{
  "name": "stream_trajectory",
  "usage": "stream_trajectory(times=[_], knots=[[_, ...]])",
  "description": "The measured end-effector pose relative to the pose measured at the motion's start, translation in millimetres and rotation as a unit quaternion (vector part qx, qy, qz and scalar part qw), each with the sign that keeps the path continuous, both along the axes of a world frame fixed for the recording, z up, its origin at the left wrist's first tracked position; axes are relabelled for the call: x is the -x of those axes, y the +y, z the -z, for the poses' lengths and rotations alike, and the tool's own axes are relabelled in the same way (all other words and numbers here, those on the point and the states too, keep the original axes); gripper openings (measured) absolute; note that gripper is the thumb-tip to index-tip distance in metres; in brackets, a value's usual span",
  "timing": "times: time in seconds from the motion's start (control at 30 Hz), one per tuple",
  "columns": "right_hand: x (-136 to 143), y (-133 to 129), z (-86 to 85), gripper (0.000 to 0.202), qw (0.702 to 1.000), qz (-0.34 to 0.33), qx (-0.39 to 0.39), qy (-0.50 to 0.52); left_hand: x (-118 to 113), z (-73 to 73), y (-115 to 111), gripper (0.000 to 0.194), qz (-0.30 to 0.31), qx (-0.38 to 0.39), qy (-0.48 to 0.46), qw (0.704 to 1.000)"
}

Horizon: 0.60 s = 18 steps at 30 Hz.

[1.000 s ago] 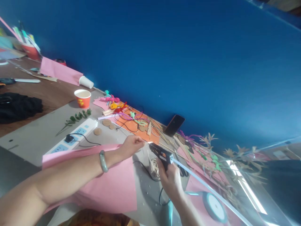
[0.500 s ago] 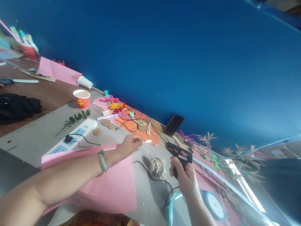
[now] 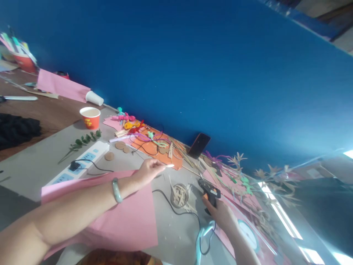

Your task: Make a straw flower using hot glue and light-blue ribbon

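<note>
My left hand (image 3: 150,171) pinches a small white piece (image 3: 170,165) between its fingertips, above the grey table beside the orange paper (image 3: 176,163). My right hand (image 3: 219,211) is wrapped round the handle of a black glue gun (image 3: 211,191), whose nozzle points up and left. Between the hands stands a round container (image 3: 179,195) filled with pale strips. Pink paper (image 3: 127,217) lies under my left forearm. A black cord (image 3: 171,206) curves across the table in front of the container.
A power strip (image 3: 93,154), a leafy sprig (image 3: 82,141) and a red paper cup (image 3: 90,119) are at left. Coloured craft pieces (image 3: 132,127) and a phone (image 3: 199,145) line the blue wall (image 3: 176,73). Dried stems (image 3: 238,160) stand at right.
My right hand has lowered the glue gun, tilting it, so it is lower beside the container. My left hand still pinches the white piece. The view has shifted slightly.
</note>
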State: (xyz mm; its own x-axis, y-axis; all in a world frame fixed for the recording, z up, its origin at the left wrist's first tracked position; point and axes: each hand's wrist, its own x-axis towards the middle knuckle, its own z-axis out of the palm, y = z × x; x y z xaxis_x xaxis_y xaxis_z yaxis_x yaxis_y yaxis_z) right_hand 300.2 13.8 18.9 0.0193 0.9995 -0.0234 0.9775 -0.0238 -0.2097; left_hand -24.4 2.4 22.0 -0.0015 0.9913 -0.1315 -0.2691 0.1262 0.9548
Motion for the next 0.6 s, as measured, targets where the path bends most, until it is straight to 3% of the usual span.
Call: stream_trajectory(times=[0.1,0.17,0.23,0.33,0.4,0.5,0.6], knots=[[1,-1,-2.5,0.051,0.997,-0.004,0.002,-0.074,1,-3.7,-2,0.021,0.008,0.004,-0.007,1.0],[8,-4,-9.8,0.052,0.99,0.023,-0.051,-0.129,1,-5.2,-3,0.021,0.014,0.006,-0.014,1.0],[24,-10,-19.6,0.052,0.986,0.032,-0.118,-0.117,0,-5.3,-4,0.022,0.017,0.005,-0.022,1.0],[63,-19,-30.9,0.044,0.985,-0.07,-0.114,0.11,-1,-1.8,-5,0.023,0.028,-0.004,-0.035,0.999],[94,-22,-32.4,0.04,0.954,-0.117,-0.042,0.273,-3,2.3,-6,0.025,0.042,-0.013,-0.041,0.998],[133,-19,-27.0,0.044,0.901,-0.085,0.027,0.425,-5,8.2,-6,0.028,0.054,-0.026,-0.021,0.998],[155,-12,-19.5,0.039,0.85,-0.039,0.057,0.522,-6,11.7,-7,0.029,0.053,-0.021,0.009,0.998]])
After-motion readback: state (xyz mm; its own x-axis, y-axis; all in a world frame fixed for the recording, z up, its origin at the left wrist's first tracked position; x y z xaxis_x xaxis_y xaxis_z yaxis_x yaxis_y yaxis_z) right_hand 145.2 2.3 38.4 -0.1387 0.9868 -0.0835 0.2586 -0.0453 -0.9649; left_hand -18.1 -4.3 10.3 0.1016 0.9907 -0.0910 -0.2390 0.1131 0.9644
